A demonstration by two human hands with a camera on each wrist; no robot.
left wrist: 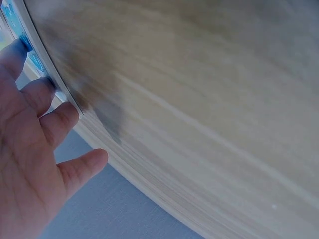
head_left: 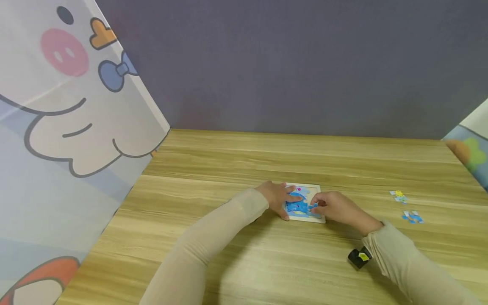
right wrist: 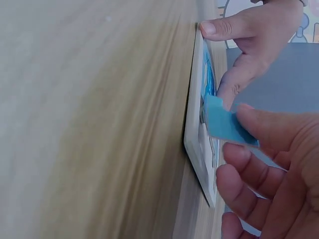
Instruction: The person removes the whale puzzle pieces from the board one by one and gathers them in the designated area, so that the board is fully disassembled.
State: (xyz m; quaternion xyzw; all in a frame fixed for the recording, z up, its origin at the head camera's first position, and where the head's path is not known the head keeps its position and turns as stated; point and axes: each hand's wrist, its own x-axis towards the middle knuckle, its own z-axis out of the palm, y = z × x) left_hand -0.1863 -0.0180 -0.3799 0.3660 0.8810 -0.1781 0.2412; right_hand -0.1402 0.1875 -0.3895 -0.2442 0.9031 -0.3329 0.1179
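Observation:
A jigsaw tray with a pale rim and a blue cartoon picture lies flat on the table. My left hand rests on its left side with spread fingers; several fingertips touch the tray in the left wrist view. Between the thumb and fingers of my right hand a light-blue jigsaw piece is pinched, tilted over the tray's right part. The fingers partly cover the picture. A bare, pale area shows at the tray's upper right.
To the right on the wooden table lie loose yellow-and-green jigsaw pieces and blue-and-white ones. A small black object with a yellow mark is beside the right sleeve. A grey panel stands behind the table.

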